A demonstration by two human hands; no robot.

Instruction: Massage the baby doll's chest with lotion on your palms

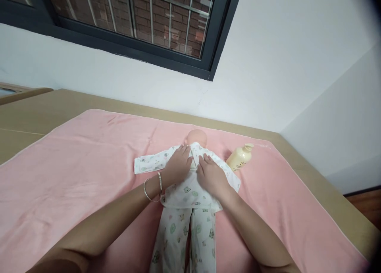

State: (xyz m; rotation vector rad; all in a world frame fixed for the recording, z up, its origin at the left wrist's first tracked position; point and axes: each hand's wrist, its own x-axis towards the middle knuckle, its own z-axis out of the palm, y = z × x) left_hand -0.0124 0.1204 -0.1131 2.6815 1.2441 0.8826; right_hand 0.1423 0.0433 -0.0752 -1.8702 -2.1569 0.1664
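Fingers, L hand + R hand, prob. loose on 1 doll's top; 1 btl nr.

Two thin, round, glossy bangles of a pale silvery tone, metallic-looking, circle the wrist beside the left hand, one close-fitting, the other hanging looser. The right hand is bare, as are the slender left forearm and right forearm.

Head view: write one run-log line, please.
left hand: on printed top | right hand: on printed top | doll: lying | bottle: beside doll
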